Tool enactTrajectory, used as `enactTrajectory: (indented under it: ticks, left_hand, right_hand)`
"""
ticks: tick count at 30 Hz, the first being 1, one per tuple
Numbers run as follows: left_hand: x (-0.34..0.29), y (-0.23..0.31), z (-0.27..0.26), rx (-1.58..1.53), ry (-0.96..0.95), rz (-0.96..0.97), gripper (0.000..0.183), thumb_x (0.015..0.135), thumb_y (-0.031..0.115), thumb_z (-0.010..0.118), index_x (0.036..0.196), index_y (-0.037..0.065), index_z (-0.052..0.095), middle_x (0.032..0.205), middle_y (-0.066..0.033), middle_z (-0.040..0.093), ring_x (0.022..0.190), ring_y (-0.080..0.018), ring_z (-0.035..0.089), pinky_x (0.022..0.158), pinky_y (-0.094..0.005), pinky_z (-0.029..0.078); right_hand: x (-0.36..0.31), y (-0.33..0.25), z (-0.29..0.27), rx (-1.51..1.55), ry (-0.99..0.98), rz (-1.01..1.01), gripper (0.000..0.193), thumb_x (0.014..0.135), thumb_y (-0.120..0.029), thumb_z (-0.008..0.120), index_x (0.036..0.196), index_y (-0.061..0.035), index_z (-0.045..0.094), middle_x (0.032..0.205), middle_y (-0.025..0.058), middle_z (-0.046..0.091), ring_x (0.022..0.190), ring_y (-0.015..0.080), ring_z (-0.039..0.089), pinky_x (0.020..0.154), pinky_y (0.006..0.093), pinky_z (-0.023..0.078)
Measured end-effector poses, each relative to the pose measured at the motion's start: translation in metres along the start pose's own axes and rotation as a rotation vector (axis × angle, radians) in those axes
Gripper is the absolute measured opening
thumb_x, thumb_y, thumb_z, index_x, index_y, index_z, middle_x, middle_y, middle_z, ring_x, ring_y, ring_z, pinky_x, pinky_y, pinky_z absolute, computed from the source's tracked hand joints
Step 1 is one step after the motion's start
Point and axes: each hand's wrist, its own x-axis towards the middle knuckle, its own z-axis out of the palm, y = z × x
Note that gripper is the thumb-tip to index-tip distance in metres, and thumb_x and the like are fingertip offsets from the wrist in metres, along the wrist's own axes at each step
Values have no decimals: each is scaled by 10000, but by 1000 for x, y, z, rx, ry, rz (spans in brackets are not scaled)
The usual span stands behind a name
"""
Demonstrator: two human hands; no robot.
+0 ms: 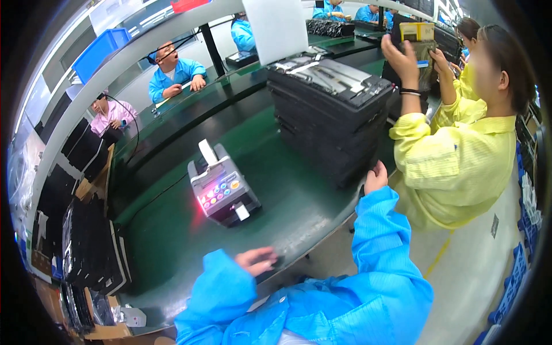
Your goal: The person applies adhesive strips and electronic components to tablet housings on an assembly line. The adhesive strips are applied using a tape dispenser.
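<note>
My left hand [258, 261] hovers at the near edge of the green-topped bench [287, 195], fingers stretched out and slightly blurred, with nothing visible in it. My right hand [376, 179] is at the bench edge, beside the lower corner of a tall stack of black trays [328, 126]. Its fingers are loosely apart; whether they touch the stack I cannot tell. Silvery flat parts [330, 75] lie in the top tray. Left of the stack stands a small grey label dispenser [224, 187] with coloured buttons, a red glow and a white label [241, 212] at its front.
A co-worker in yellow [454, 155] stands close on my right, hands raised at a yellow-labelled box [417, 33]. More black trays [92, 247] are stacked at the left. Across the bench sits a person in blue [175, 77]. A cable [158, 195] trails from the dispenser.
</note>
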Motion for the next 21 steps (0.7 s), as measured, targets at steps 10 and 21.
enactTrajectory:
  ticks: [10, 21]
  left_hand:
    - [145, 14, 54, -339, 447, 107, 651, 838, 334, 479, 1321, 35, 162, 1312, -244, 232, 1242, -357, 186, 992, -441, 219]
    - [256, -29, -14, -754, 424, 360, 595, 870, 432, 346, 1318, 63, 213, 1350, -145, 231, 1261, -228, 195, 1023, -342, 136]
  right_hand:
    - [53, -4, -5, -57, -314, -34, 521, 622, 89, 374, 1127, 6, 469, 1003, 195, 563, 972, 289, 529, 867, 308, 377]
    - [15, -36, -10, 747, -723, 299, 278, 820, -43, 415, 1068, 31, 517, 978, 71, 576, 887, 139, 531, 787, 249, 402]
